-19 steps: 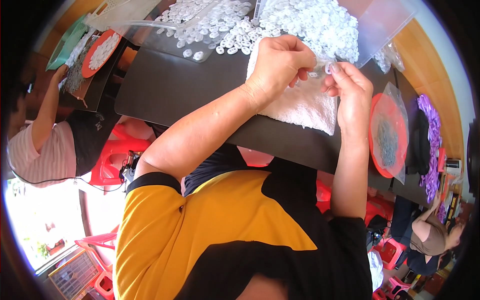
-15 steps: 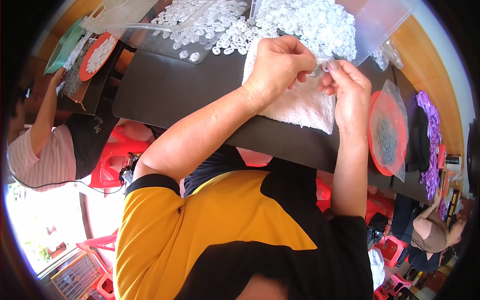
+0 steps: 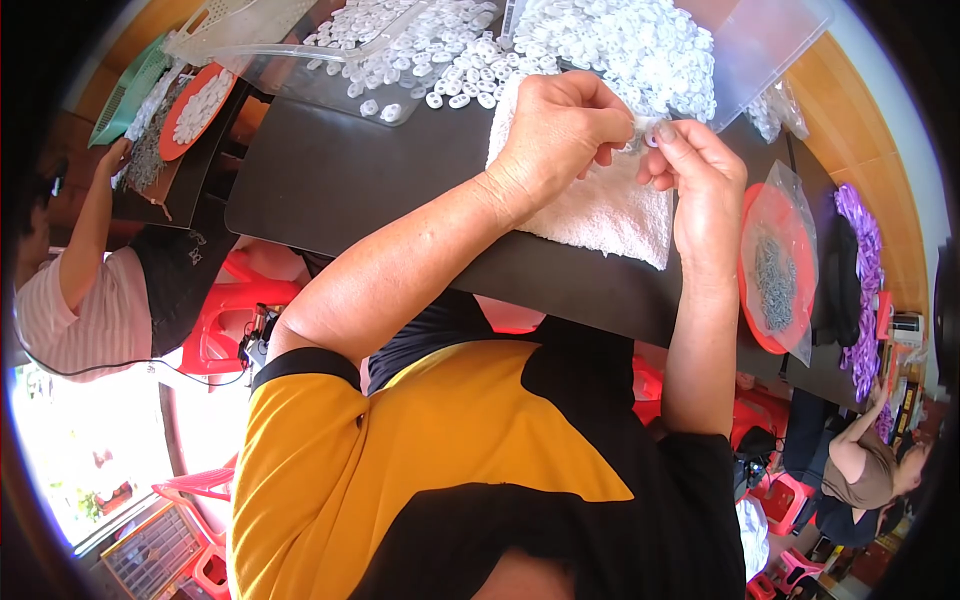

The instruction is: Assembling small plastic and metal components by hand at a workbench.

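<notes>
Right hand (image 3: 706, 180): thumb and forefinger closed on a small white piece (image 3: 651, 140), held over the towel (image 3: 610, 225). Left hand (image 3: 565, 125): fingers drawn together in a pinch just beside it; whether they grip anything, cannot tell. Towel: white, lying on the dark table (image 3: 330, 185). Red plate (image 3: 748, 300), to the right: grey metal parts (image 3: 774, 280), clear bag (image 3: 795, 185). Beyond the hands: white pieces (image 3: 620, 60), heaped, many; clear bin (image 3: 768, 50) around them. Far right: purple bundle (image 3: 860, 300). Far left: person (image 3: 90, 310), striped top; green basket (image 3: 125, 95).
</notes>
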Available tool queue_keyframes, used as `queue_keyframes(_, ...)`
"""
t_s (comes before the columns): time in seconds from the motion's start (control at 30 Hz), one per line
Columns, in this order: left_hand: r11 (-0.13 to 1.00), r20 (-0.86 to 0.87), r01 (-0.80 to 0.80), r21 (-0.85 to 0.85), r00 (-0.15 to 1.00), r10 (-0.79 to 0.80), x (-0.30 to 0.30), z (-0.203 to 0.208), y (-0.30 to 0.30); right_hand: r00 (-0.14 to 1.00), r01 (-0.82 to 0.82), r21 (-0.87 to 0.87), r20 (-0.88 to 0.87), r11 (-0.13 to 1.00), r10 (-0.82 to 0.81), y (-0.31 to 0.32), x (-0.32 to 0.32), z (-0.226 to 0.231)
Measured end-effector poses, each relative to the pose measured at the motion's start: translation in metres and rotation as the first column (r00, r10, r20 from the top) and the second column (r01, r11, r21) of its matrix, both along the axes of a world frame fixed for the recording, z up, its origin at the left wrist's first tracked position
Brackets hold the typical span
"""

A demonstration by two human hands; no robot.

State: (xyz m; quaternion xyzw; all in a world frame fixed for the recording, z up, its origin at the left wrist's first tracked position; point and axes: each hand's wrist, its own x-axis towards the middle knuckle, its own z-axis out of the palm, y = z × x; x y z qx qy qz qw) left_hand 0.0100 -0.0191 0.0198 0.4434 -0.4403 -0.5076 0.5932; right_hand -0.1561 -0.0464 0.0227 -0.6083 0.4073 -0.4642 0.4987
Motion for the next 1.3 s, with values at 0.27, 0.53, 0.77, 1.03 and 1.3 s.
queue_keyframes(0.27, 0.999, -0.003, 0.033, 0.007, 0.999, -0.033, 0.000, 0.000, 0.000, 0.998, -0.051, -0.026, -0.046, 0.998, 0.049, 0.005, 0.004, 0.003)
queue_keyframes(0.53, 0.971, -0.143, 0.238, -0.025, 0.960, -0.239, 0.002, 0.000, -0.003, 0.985, -0.127, 0.071, 0.127, 0.989, 0.117, -0.002, -0.010, 0.011)
queue_keyframes(0.77, 0.928, -0.148, 0.361, -0.095, 0.916, -0.372, -0.002, 0.006, 0.002, 0.952, -0.286, 0.137, 0.150, 0.948, 0.266, 0.001, -0.019, 0.019)
queue_keyframes(1.03, 0.950, -0.179, 0.285, -0.127, 0.936, -0.304, -0.003, 0.007, 0.005, 0.949, -0.277, 0.141, 0.198, 0.951, 0.247, 0.008, -0.013, 0.022)
queue_keyframes(1.3, 0.954, -0.145, 0.269, -0.129, 0.947, -0.287, 0.000, 0.004, 0.004, 0.944, -0.294, 0.152, 0.198, 0.943, 0.263, 0.007, -0.011, 0.018)
